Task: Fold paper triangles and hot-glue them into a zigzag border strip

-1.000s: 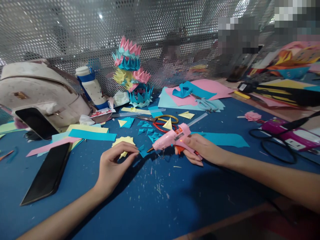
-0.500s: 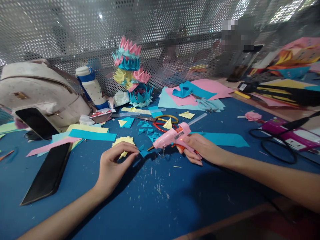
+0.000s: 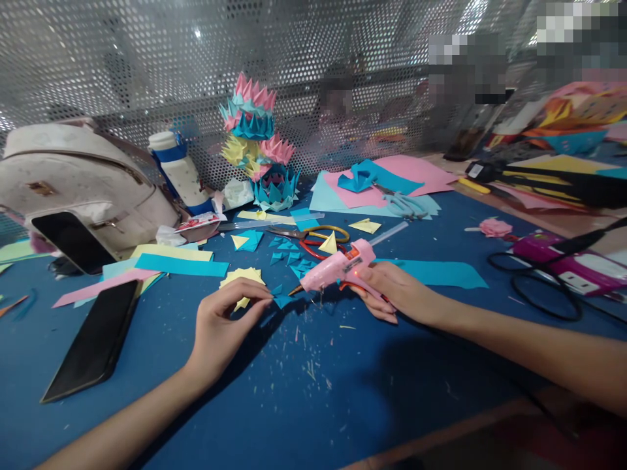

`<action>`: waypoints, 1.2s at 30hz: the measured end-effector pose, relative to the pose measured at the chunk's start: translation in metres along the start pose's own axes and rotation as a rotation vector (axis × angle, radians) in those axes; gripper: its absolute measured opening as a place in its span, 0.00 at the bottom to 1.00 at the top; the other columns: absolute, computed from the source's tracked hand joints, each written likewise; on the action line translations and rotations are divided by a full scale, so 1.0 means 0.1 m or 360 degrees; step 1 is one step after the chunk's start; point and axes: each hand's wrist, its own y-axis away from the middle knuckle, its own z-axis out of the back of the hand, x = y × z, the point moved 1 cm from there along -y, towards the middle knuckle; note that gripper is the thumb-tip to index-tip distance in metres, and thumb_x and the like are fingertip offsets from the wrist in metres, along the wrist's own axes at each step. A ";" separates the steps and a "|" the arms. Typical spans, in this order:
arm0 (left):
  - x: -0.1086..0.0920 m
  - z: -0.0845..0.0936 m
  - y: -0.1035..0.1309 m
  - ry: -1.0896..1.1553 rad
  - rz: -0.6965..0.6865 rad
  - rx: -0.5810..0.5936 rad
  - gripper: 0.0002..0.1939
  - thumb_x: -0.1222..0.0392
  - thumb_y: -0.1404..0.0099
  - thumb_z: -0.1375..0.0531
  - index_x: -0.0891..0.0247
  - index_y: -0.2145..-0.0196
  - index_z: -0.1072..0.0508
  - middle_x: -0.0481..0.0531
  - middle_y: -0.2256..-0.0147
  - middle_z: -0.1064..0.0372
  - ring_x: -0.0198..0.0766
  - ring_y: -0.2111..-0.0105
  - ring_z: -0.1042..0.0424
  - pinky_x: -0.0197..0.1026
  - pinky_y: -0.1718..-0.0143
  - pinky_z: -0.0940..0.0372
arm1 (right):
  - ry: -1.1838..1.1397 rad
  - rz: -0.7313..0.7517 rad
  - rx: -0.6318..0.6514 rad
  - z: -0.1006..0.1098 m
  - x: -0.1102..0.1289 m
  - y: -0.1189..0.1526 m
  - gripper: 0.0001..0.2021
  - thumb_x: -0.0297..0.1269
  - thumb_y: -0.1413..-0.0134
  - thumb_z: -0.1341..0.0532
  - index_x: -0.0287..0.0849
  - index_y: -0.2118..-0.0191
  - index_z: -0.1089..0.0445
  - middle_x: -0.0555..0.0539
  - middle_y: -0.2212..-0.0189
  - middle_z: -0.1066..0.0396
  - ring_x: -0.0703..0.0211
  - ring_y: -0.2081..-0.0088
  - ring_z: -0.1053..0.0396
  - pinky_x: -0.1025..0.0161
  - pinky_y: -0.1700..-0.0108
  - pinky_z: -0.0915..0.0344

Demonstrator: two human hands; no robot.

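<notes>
Between thumb and fingertips, my left hand [image 3: 230,320] pinches a small folded blue paper piece [image 3: 281,299]. My right hand [image 3: 392,290] is wrapped round the handle of a pink hot glue gun [image 3: 337,267], a finger at its orange trigger. The gun's nozzle points left and is at the blue piece; whether it touches cannot be made out. A clear glue stick [image 3: 390,233] sticks out of the gun's back. Just behind lie several folded blue triangles [image 3: 287,251], a yellow folded piece [image 3: 329,243] and red-and-yellow-handled scissors [image 3: 313,236]. Yellow pieces [image 3: 243,277] are partly hidden by my left hand.
A tower of folded paper rings [image 3: 259,130] stands by the perforated metal screen [image 3: 171,59]. On the left are a backpack [image 3: 73,170], a bottle [image 3: 179,173], phones [image 3: 93,343] and paper strips [image 3: 181,264]. A purple power strip [image 3: 563,264] with black cables lies right.
Almost nothing differs. Both hands, the glue gun and the blue paper piece stay in nearly the same place.
</notes>
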 end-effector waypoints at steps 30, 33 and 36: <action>-0.01 0.00 0.00 0.0032 -0.0044 0.0068 0.07 0.69 0.34 0.37 0.59 0.67 0.22 0.48 0.67 0.23 0.36 0.64 0.25 0.38 0.60 0.32 | -0.0074 -0.0031 0.0161 0.00 -0.01 -0.01 0.26 0.58 0.36 0.45 0.36 0.69 0.32 0.59 0.89 0.46 0.73 0.88 0.51 0.73 0.86 0.44; -0.01 0.00 0.00 0.0029 -0.0042 0.0067 0.06 0.68 0.35 0.37 0.60 0.67 0.22 0.48 0.67 0.23 0.36 0.64 0.25 0.38 0.60 0.32 | -0.0002 -0.0006 0.0167 0.01 0.01 -0.01 0.26 0.58 0.36 0.45 0.36 0.69 0.32 0.58 0.89 0.46 0.73 0.89 0.50 0.72 0.86 0.46; 0.01 0.00 0.00 0.0001 0.0024 0.0069 0.05 0.66 0.35 0.37 0.60 0.68 0.22 0.49 0.68 0.24 0.36 0.65 0.26 0.38 0.61 0.32 | 0.0052 0.0110 0.0134 0.03 0.08 -0.01 0.26 0.58 0.35 0.46 0.35 0.65 0.31 0.59 0.89 0.47 0.72 0.89 0.50 0.71 0.86 0.47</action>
